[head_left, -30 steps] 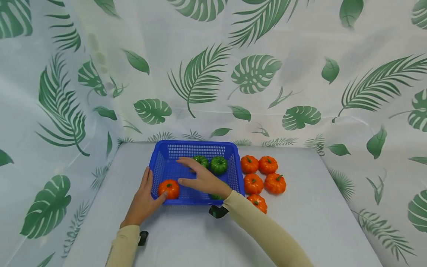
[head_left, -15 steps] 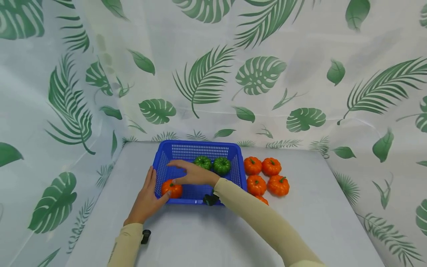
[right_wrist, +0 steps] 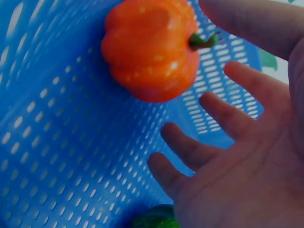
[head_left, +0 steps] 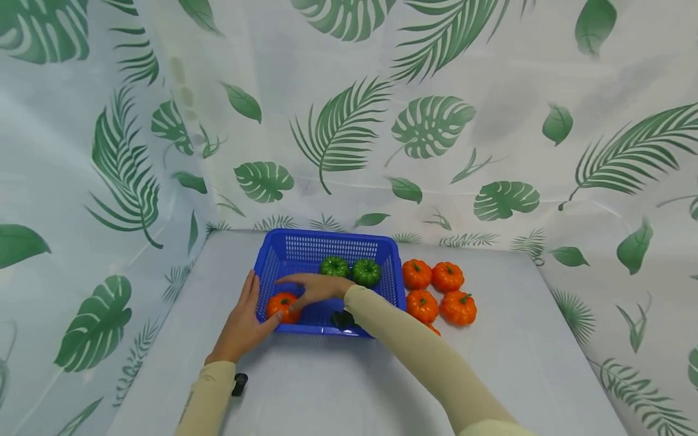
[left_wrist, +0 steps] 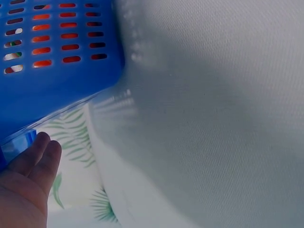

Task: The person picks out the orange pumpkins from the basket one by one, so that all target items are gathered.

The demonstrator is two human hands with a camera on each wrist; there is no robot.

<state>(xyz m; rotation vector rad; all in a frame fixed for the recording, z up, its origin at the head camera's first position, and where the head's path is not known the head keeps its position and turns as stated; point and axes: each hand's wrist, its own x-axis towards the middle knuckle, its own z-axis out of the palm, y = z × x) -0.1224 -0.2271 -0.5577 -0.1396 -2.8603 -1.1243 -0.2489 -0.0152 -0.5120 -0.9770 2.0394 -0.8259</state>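
Note:
A blue plastic basket (head_left: pixel 349 249) with perforated walls stands on the table. An orange pumpkin (head_left: pixel 281 307) with a green stem sits in its front left corner. My left hand (head_left: pixel 240 329) lies at that corner, fingers straight along the outside of the left wall and thumb over the front rim. My right hand (head_left: pixel 319 288) reaches over the basket. In the right wrist view its fingers (right_wrist: pixel 230 114) are spread and relaxed beside the pumpkin, nothing in them. Two green pumpkins, one at the back middle (head_left: pixel 334 267) and one beside it (head_left: pixel 366 273), lie behind my right wrist.
Several orange pumpkins (head_left: pixel 422 306) stand on the white table (head_left: pixel 523 363) just right of the basket, one partly hidden by my right sleeve (head_left: pixel 414 345). A leaf-patterned curtain (head_left: pixel 349 139) closes off the back and sides. A small black device (head_left: pixel 239 384) sits at my left wrist.
My right hand has moved left and lower, toward the orange pumpkin in the basket. The left hand keeps its place at the corner. The whole view has shifted slightly.

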